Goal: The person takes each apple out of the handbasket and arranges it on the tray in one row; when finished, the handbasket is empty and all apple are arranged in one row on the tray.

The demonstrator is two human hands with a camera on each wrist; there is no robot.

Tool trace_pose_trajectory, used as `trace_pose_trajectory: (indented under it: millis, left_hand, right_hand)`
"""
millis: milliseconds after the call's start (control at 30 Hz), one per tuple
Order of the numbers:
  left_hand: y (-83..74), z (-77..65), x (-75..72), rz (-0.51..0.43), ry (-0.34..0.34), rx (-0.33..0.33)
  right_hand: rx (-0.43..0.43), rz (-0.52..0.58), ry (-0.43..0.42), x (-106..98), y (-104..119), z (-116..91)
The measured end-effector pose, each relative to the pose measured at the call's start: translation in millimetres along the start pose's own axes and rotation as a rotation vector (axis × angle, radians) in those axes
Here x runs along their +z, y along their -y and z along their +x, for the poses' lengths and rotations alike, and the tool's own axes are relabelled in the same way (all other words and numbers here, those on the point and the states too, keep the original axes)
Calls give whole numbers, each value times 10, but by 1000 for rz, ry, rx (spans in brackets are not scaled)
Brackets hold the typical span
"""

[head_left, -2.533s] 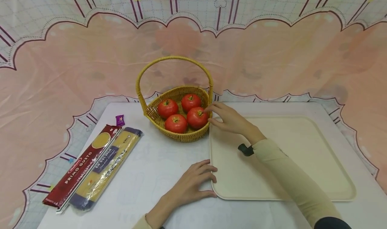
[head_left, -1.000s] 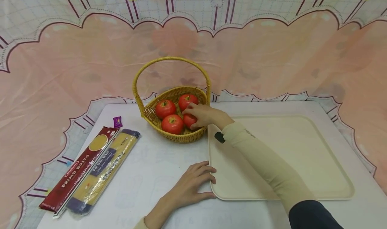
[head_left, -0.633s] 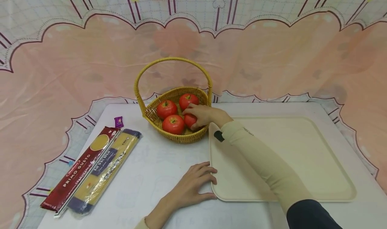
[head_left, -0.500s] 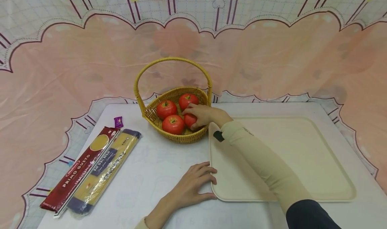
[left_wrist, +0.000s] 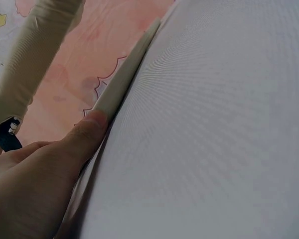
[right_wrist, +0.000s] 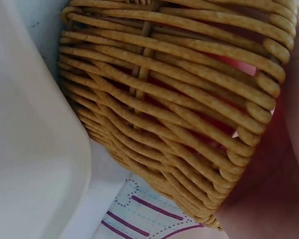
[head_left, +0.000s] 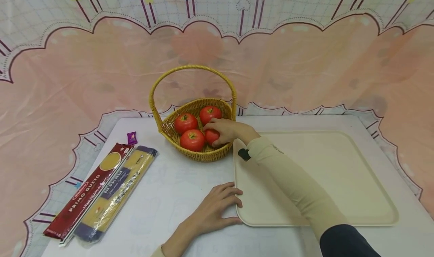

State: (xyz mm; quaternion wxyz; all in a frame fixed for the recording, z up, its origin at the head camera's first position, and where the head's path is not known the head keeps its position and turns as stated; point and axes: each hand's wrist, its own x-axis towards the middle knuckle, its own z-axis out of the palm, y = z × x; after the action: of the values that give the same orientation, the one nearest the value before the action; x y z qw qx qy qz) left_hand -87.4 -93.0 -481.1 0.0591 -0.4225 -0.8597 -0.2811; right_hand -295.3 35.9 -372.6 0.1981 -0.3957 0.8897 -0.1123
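In the head view my right hand (head_left: 227, 130) reaches over the right rim of a yellow wicker basket (head_left: 207, 157) and grips a red tomato (head_left: 211, 136), which is partly hidden by the fingers. The other tomatoes (head_left: 192, 140) lie beside it in the basket. My left hand (head_left: 215, 208) rests at the near left corner of a cream tray (head_left: 322, 181), its fingers spread over the rim. In the left wrist view the thumb (left_wrist: 92, 124) touches the tray's edge. The right wrist view shows the basket's woven wall (right_wrist: 164, 99) close up, with red through the gaps.
Two spaghetti packs, one red (head_left: 86, 193) and one yellow and blue (head_left: 115, 193), lie slantwise at the left on the white tabletop (head_left: 162, 196). A small purple wrapped sweet (head_left: 132, 138) is just behind them. A patterned pink cloth (head_left: 288, 68) hangs behind the table.
From beside the basket's right rim, my right hand has moved left into it and taken hold of the near right tomato. During the last half second the hands have barely moved; the left stays on the tray.
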Motion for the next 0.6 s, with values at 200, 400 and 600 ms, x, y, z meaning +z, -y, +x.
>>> trace_pose_trajectory:
  millis: [200,400,600]
  left_hand:
    - [3,-6,-1,10,-3,1]
    - [-4,-17,0,4,4,-6]
    - [4,-11,4,25,14,-16]
  right_hand:
    - [6,23,-28,25,-4,-25]
    - [-10,1,-71,44,9,-61]
    - [-54,9,-133,26,35,-134]
